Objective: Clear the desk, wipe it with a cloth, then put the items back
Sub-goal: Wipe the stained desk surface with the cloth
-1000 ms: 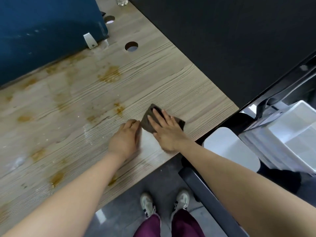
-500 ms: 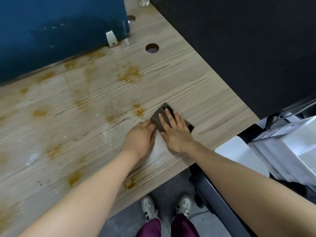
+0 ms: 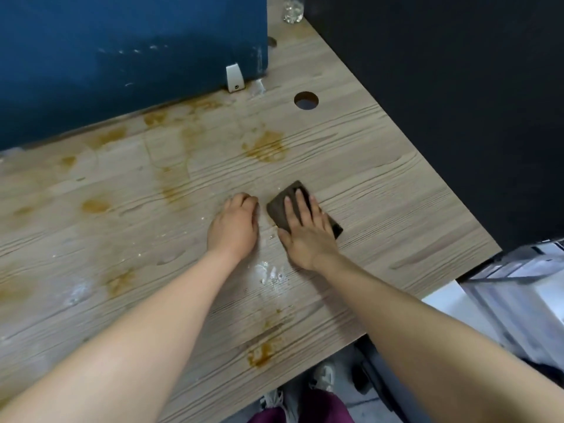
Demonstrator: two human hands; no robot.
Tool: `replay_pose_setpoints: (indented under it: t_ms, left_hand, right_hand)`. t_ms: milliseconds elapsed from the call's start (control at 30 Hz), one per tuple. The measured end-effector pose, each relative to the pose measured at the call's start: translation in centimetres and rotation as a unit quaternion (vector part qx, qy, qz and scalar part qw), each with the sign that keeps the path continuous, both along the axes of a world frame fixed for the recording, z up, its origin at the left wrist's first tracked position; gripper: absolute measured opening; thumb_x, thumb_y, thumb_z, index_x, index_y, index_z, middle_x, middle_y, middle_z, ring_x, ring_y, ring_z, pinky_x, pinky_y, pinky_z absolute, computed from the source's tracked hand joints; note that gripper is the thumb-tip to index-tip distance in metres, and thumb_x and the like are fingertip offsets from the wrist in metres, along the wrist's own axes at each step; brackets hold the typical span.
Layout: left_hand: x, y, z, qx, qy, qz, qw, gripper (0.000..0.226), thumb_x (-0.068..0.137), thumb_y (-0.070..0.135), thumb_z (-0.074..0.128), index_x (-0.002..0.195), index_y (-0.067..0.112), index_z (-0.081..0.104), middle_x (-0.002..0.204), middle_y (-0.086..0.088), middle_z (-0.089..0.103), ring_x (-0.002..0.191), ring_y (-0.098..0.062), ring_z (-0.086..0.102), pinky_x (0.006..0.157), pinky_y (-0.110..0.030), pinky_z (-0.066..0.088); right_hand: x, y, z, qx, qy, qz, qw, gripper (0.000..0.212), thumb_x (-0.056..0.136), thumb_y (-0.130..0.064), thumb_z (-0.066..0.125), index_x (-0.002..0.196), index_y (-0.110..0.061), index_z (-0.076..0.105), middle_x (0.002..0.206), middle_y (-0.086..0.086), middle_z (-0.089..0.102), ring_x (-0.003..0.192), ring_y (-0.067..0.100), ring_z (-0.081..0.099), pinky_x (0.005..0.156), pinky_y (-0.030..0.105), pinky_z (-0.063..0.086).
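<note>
One wide wood-grain desk fills most of the view, marked with many orange-brown stains from its far edge to its near edge, plus a whitish smear near the wrists. A blue partition stands along the far left of the desk, fixed by a small white bracket, and a dark panel runs along the right side. At the near right, off the desk, sits a stack of translucent white bins. A round cable hole opens in the desk to the right of the bracket, and the base of a clear bottle shows at the far edge (only its bottom is in view).

The dark brown cloth lies flat on the desk right of centre. The right hand presses down on it with fingers straight and slightly spread, covering its near right part. The left hand rests on the desk just beside the cloth, to its left, with fingers curled under and nothing visible in them; whether it touches the cloth I cannot tell. Below the near edge, maroon trousers and pale shoes show on the floor.
</note>
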State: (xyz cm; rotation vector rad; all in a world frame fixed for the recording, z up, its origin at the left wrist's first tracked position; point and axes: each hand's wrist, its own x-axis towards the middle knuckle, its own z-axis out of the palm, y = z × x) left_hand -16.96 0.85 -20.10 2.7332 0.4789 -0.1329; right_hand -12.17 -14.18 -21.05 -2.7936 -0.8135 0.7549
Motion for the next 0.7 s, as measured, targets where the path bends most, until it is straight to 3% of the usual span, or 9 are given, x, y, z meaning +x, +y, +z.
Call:
replay_pose_setpoints:
  t_ms: [100,267,333,433,600,700]
  left_hand:
    - [1.6,0.7,0.1,-0.002,0.001,0.003,1.000,0.042,0.092,0.015,0.046,0.134,0.015,0.046,0.135,-0.005,0.042,0.123,-0.026,0.038,0.096,-0.039,0.039]
    - [4.1,2.1,-0.5,-0.008,-0.028,0.002,1.000,0.046,0.089,0.011,0.048,0.134,0.014,0.046,0.137,-0.005,0.043,0.123,-0.027,0.039,0.099,-0.041,0.041]
    - [5.1,2.9,-0.8,-0.006,-0.041,0.006,0.999,0.043,0.090,0.012,0.047,0.133,0.013,0.048,0.136,-0.006,0.044,0.122,-0.029,0.041,0.098,-0.042,0.041]
    - [6.5,3.9,-1.1,-0.011,-0.048,0.034,0.998,0.040,0.091,0.010,0.046,0.131,0.010,0.050,0.136,-0.010,0.045,0.121,-0.032,0.042,0.098,-0.042,0.041]
    - [9.0,4.9,-1.2,0.013,-0.042,0.059,0.997,0.055,0.088,0.003,0.047,0.142,0.009,0.040,0.147,-0.012,0.036,0.133,-0.031,0.032,0.110,-0.035,0.027]
    - [10.6,5.7,-1.4,-0.002,-0.021,0.081,0.997,0.053,0.094,0.008,0.042,0.146,0.013,0.033,0.153,-0.008,0.028,0.139,-0.027,0.023,0.114,-0.033,0.023]
  right_hand:
    - [3.1,-1.3,-0.4,-0.007,-0.004,0.029,1.000,0.060,0.101,-0.043,0.016,0.148,-0.024,-0.018,0.152,-0.003,-0.031,0.141,0.020,-0.025,0.116,0.039,-0.007]
    - [12.3,-2.9,-0.4,-0.036,-0.046,-0.162,0.985,0.060,0.101,-0.042,0.016,0.149,-0.024,-0.015,0.155,0.000,-0.026,0.143,0.023,-0.020,0.116,0.040,-0.005]
    - [13.4,-1.5,-0.5,-0.035,-0.065,-0.192,0.979,0.061,0.100,-0.043,0.016,0.149,-0.025,-0.015,0.155,0.002,-0.025,0.143,0.024,-0.020,0.117,0.041,-0.006]
    - [11.7,2.2,-1.0,-0.005,-0.070,-0.101,0.992,0.060,0.100,-0.043,0.014,0.148,-0.026,-0.018,0.153,0.002,-0.030,0.141,0.023,-0.025,0.116,0.040,-0.009]
    - [12.1,3.4,-1.0,0.034,-0.052,0.076,0.995,0.057,0.100,-0.038,0.016,0.149,-0.030,-0.013,0.154,-0.005,-0.027,0.142,0.015,-0.024,0.114,0.034,-0.009]
    - [18.2,1.1,-0.6,0.024,-0.063,0.004,0.998,0.057,0.101,-0.038,0.015,0.150,-0.028,-0.011,0.155,-0.005,-0.024,0.143,0.015,-0.020,0.115,0.035,-0.007]
